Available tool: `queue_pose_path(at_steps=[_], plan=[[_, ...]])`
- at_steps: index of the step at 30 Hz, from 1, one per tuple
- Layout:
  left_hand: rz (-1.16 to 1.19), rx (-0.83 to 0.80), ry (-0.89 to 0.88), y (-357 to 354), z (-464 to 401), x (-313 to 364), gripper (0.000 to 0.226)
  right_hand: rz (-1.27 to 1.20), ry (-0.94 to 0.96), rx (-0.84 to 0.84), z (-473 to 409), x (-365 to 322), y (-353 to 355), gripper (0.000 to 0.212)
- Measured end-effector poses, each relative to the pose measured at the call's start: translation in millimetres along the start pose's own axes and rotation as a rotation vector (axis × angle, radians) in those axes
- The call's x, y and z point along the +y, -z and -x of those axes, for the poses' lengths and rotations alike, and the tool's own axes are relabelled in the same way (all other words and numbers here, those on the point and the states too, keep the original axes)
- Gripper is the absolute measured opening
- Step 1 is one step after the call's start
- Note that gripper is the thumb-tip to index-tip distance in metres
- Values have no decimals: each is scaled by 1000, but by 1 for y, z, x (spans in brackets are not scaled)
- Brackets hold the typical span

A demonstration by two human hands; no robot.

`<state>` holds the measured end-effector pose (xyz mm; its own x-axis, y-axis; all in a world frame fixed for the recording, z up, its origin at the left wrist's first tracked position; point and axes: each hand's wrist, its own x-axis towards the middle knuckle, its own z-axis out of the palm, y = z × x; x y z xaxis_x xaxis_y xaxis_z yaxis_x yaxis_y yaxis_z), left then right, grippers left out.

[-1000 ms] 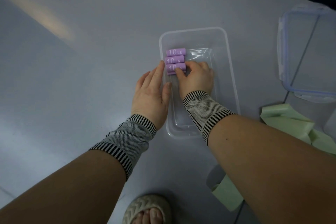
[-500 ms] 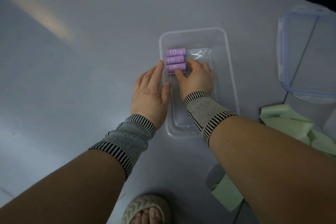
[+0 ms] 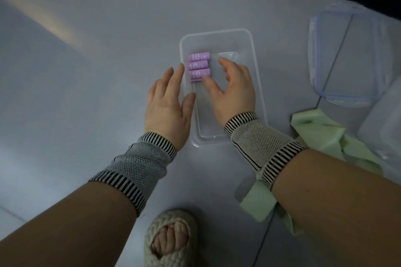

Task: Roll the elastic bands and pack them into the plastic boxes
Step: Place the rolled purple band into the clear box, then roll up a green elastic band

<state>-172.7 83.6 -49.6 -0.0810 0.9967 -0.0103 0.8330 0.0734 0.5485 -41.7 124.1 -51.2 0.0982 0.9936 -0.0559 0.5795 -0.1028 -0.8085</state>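
- Head view is showing a clear plastic box (image 3: pixel 258 84) lying on the grey floor, with three purple rolled bands (image 3: pixel 198 67) marked "10 LB" sitting side by side against its far-left inner wall; a fourth may be peeking out under the nearest, though that is hard to tell.
- Those rolls are looking light, soft and rubbery, so they are likely wanting to spring open; taking one across its curved sides, thumb against fingers, is seeming the safest grip.
- Inside the box, the right hand (image 3: pixel 233 91) is hovering with fingers spread and loosely curved, pinching nothing; its thumb tip is lying just beside the nearest roll, possibly touching it.
- Outside the box's left wall, the left hand (image 3: pixel 167 104) is resting with fingers straight and close together, fingertips near the rolls but parted from them by the wall.
- Right of the box, pale green bands (image 3: pixel 319 134) are lying loose and crumpled, not yet rolled, beside a clear lid (image 3: pixel 314 67).
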Motion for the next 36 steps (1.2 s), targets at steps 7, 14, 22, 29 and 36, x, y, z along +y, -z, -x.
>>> queue_pose_path(at_steps=[7, 14, 22, 29, 36], plan=[[33, 26, -182, -5, 56, 61, 56, 13, 51, 15, 60, 8, 75, 47], [80, -109, -334, -18, 104, 145, 58, 143, 14, 117, 132, 39, 187, 44], [-4, -333, -284, -72, 131, 160, 50, 375, -183, -9, 158, 121, 225, 47], [-188, -444, -303, -109, 107, 157, 59, 442, -285, -152, 144, 164, 191, 76], [-215, -539, -332, -125, 103, 163, 60, 618, -253, -134, 134, 174, 190, 60]])
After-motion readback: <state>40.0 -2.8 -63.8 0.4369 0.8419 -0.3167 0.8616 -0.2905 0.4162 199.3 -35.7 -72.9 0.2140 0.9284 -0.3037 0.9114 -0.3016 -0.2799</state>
